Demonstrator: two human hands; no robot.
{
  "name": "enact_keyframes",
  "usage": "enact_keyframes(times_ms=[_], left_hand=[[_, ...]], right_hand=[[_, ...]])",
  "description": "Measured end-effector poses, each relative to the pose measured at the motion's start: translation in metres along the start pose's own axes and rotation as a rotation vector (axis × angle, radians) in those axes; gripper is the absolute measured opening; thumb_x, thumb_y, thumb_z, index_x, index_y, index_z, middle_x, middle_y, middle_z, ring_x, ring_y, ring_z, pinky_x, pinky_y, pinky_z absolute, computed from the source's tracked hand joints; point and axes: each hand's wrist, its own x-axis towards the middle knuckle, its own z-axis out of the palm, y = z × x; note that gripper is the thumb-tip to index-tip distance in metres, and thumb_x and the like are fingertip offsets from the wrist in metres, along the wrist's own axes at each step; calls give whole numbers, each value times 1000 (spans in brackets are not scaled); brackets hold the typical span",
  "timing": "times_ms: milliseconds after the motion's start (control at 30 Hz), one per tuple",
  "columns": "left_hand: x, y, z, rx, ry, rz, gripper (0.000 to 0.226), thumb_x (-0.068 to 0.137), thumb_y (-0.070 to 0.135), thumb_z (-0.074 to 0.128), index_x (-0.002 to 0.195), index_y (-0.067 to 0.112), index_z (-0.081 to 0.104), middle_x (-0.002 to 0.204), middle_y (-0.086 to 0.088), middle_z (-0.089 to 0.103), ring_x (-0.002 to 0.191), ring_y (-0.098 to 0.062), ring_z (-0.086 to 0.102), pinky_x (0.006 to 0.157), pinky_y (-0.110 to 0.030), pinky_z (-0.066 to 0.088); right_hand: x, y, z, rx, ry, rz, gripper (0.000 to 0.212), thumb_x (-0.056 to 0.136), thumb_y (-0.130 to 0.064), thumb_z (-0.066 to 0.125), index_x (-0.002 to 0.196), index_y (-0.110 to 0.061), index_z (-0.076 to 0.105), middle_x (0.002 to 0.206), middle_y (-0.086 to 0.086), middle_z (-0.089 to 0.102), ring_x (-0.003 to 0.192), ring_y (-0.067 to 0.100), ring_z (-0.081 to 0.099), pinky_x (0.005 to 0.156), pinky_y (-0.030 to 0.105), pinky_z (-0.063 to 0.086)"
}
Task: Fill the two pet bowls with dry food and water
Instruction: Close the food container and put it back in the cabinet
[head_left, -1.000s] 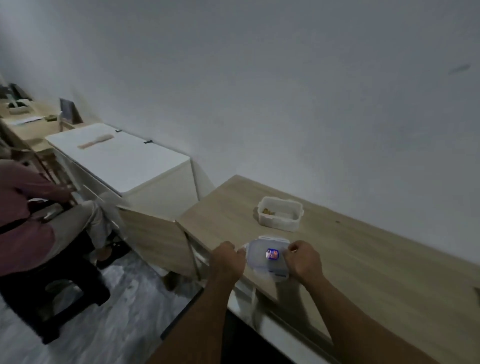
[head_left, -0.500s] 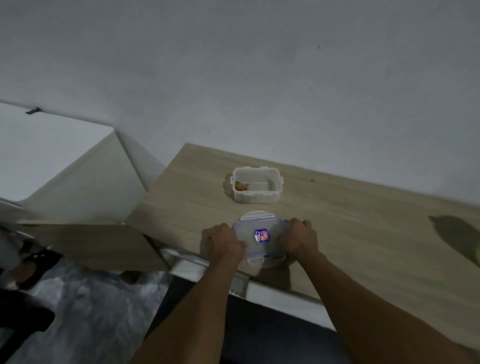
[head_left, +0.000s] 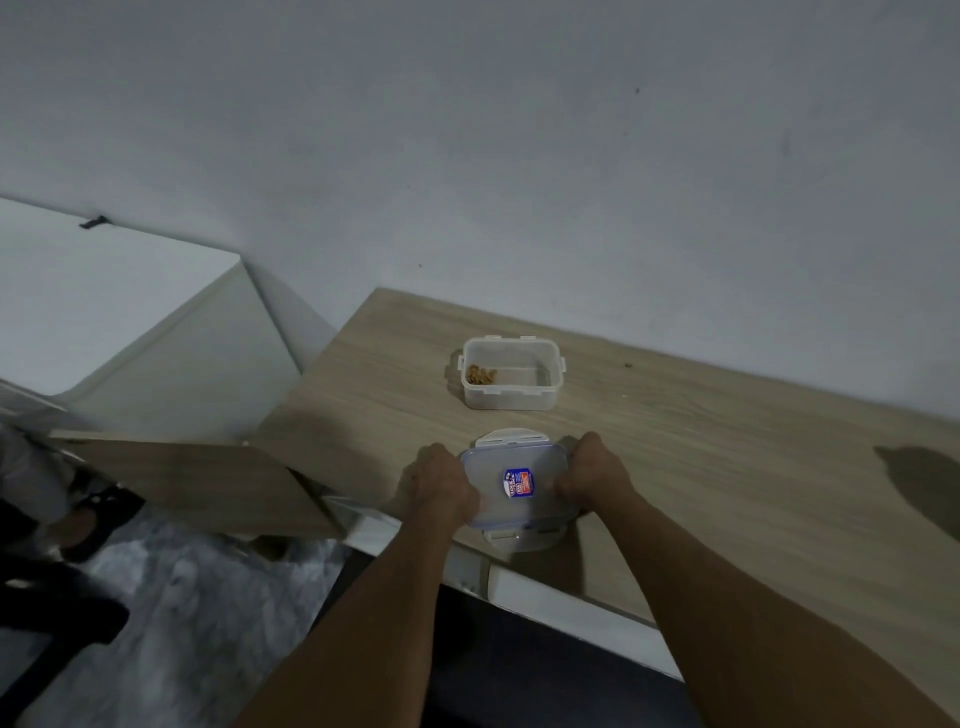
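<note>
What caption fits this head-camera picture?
Left hand and right hand grip a lidded plastic container at the edge of the wooden table; an open container with a little dry food sits beyond.

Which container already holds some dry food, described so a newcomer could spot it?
On the wooden table by the grey wall, look beyond the left hand and right hand. There stands an open translucent tub, a few brown pieces in its left end. Unlike the lidded container both hands grip, it has no lid and nobody touches it.
</note>
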Motion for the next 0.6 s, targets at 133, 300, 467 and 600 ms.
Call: enact_keyframes(times_ms=[133,300,467,600], left_hand=[[-11,-4,-2,-62,33,69,54,78,13,75,122,8,44,124,-14,52,112,-30,57,91,-39,53],[-10,9,-30,-223,15,159,51,79,12,75,120,8,45,114,-12,55,102,-29,60,79,-38,55],[13,39,-70,-268,78,181,58,78,18,78,125,4,48,122,-16,60,110,-32,60,84,-35,49],[39,56,-88,-244,124,136,55,77,24,80,122,1,59,126,-17,62,117,-32,59,91,-34,48]], right_hand=[[-8,-2,-6,83,9,-49,62,80,-18,76,126,-4,38,125,22,55,118,41,55,87,43,54],[-10,-13,-27,195,40,-82,52,75,-11,76,114,-6,42,104,18,50,107,41,59,88,52,55],[3,-46,-56,315,120,-146,50,72,-10,80,107,-5,44,100,21,53,84,35,57,67,46,54],[21,-72,-65,325,179,-87,50,69,-15,85,101,2,51,90,19,57,77,32,59,65,39,53]])
